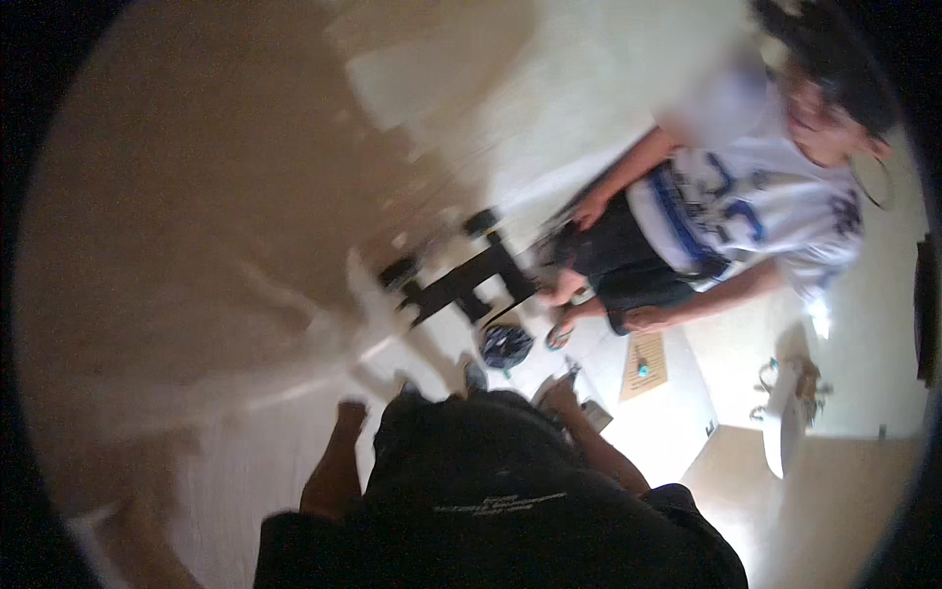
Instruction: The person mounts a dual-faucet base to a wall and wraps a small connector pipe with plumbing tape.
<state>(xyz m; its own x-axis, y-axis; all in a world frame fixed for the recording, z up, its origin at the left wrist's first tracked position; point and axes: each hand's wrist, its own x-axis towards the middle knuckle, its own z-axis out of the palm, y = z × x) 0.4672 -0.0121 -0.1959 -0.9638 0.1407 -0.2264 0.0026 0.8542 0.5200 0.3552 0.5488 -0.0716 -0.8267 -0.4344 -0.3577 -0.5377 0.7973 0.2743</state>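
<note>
My left hand hangs low beside my dark shirt, apart from anything; its fingers are blurred. On the other side, my right hand is lowered and looks closed round something. A small dark piece juts up just beyond it, and a flat greyish piece shows next to it; their kind is too blurred to make out. Ahead of my feet lies a dark container or bag with a shiny black surface. A black frame-like stand with round ends is beyond it.
At the right stands a person in a white and blue jersey and black shorts, arms lowered. A tan panel with a small teal thing is on the floor. Farther right is a white basin. A patchy brown wall fills the left.
</note>
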